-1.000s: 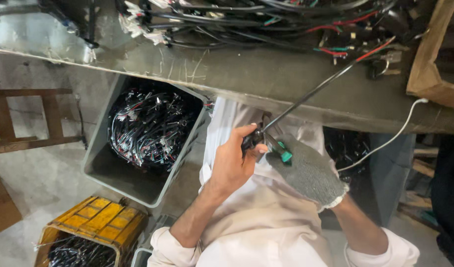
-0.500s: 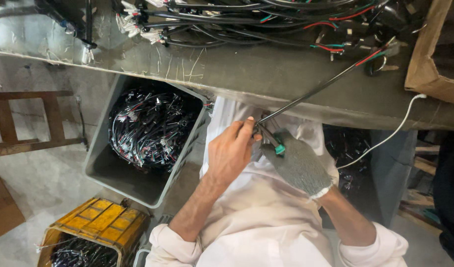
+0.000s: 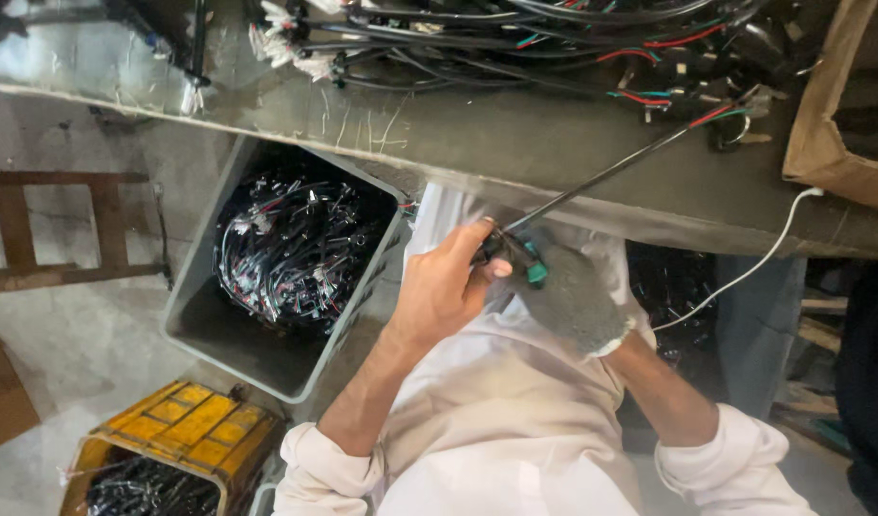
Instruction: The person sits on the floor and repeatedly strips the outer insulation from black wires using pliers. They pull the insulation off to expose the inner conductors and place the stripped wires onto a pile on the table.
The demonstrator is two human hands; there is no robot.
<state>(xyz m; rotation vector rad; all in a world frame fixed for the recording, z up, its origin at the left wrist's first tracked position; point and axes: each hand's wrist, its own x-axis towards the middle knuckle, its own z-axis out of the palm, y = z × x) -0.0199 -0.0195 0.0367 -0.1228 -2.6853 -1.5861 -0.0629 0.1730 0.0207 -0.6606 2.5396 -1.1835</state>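
Compared with a second ago, both hands sit slightly higher and closer under the edge of the grey, scratched metal surface (image 3: 515,143), and the left thumb has curled further over the wire end. At this moment the bare left hand (image 3: 439,287) is closed on the end of a long black sheathed cable (image 3: 601,177), thumb and fingers pinched together where it meets a small green plastic connector (image 3: 535,274). Meeting it from the other side, the right hand (image 3: 573,301) wears a grey knitted work glove and is wrapped around the same spot — its fingers are mostly hidden, so the exact grip is hard to read, though it appears clamped on the connector end. From the hands the cable runs up and to the right, onto the surface, ending in red and green leads beside a tangled heap of black wire harnesses (image 3: 554,38).

Below the surface edge, left of the hands, a grey plastic crate (image 3: 195,315) on the floor holds coiled black harnesses. A yellow plastic crate (image 3: 171,430) sits nearer, at lower left, also with dark wires inside. A thin white cord (image 3: 745,272) hangs off the surface edge at right, near a brown cardboard box (image 3: 840,105).
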